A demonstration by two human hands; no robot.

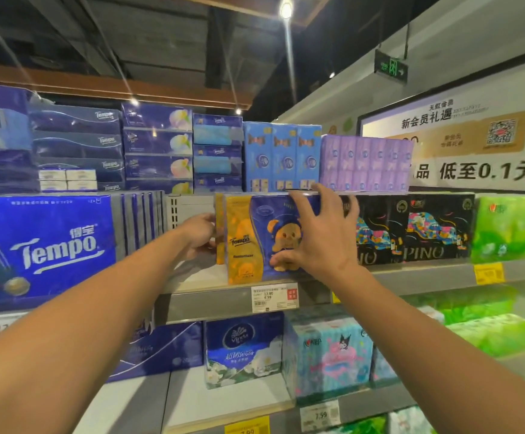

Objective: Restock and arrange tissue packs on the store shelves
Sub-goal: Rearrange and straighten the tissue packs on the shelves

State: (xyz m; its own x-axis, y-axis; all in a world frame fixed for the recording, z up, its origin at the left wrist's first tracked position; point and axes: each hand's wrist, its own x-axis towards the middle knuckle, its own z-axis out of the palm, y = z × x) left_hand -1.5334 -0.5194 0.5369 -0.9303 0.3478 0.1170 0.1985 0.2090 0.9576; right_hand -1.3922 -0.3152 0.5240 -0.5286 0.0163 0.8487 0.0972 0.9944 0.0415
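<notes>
Two hands on the upright Tempo bear pack [254, 236], middle shelf [411, 278], label facing me: left hand [200, 234] fingers curled round its left edge, right hand [320, 233] fingers spread flat on front.

Bear tissue pack [254, 236] on middle shelf [427, 277], Tempo pack [42, 245] left, Pino packs [411, 230] right

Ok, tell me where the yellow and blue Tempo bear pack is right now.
In the head view, the Tempo bear pack stands on the middle shelf between both hands, left of the black PINO packs and above a white price tag.
</notes>
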